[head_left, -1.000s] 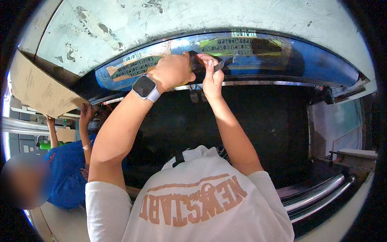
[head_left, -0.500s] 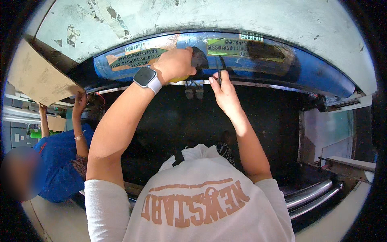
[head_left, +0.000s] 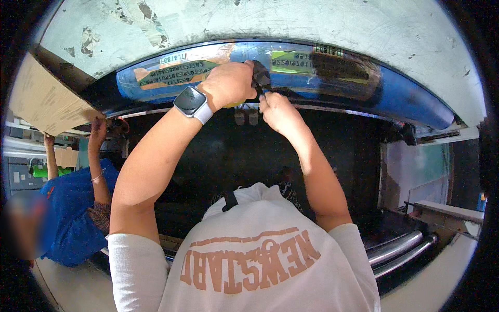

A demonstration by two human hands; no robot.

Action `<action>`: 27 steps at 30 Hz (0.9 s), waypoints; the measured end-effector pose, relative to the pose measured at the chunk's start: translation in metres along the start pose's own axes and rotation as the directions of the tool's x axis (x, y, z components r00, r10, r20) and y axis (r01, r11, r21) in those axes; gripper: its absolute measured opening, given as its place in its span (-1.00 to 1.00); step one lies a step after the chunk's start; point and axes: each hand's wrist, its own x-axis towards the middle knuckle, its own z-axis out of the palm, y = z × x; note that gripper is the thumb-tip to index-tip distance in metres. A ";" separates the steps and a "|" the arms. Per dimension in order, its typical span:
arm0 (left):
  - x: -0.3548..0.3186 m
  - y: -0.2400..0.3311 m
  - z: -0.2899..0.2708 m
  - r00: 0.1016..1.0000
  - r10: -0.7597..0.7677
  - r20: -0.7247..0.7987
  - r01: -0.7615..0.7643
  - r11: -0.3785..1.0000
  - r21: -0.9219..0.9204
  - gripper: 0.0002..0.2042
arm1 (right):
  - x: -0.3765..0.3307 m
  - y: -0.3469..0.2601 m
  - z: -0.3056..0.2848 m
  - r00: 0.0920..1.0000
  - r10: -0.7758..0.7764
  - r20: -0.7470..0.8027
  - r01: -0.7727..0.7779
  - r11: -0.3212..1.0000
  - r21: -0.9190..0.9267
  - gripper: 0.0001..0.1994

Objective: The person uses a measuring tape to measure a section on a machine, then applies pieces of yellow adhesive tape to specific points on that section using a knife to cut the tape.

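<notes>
A long blue printing cylinder (head_left: 249,96) curves across in front of me, with orange and yellow-green printing plates (head_left: 294,61) on it. My left hand (head_left: 232,83), a watch (head_left: 190,101) on its wrist, is closed at the middle of the cylinder. Something yellow (head_left: 236,104) shows beneath it, mostly hidden by the palm. My right hand (head_left: 282,112) is closed on a slim dark tool (head_left: 261,92), whose exact kind I cannot make out. The tool's far end is beside my left fingers, against a dark patch of the cylinder.
A pale scuffed machine panel (head_left: 312,21) rises beyond the cylinder. At left, another person in blue (head_left: 78,208) holds a cardboard sheet (head_left: 49,99). Metal rollers (head_left: 400,249) lie at lower right.
My right hand has moved left, bringing the dark tool up close to my left hand. The left hand stays at the cylinder's middle.
</notes>
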 end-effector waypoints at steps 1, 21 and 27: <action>-0.003 0.000 -0.001 1.000 -0.001 -0.001 0.001 1.000 0.002 -0.54 | -0.003 0.003 0.000 0.997 0.032 0.066 -0.034 0.999 0.029 -0.70; -0.017 -0.025 -0.009 0.999 -0.044 0.026 0.044 0.999 -0.016 -0.57 | 0.034 0.022 -0.015 0.885 -0.329 -0.330 0.466 0.618 0.633 -0.67; -0.056 -0.040 0.004 0.996 -0.088 0.021 0.090 0.988 -0.122 -0.60 | 0.058 0.018 0.038 0.800 -0.449 -0.399 0.596 0.509 0.621 -0.68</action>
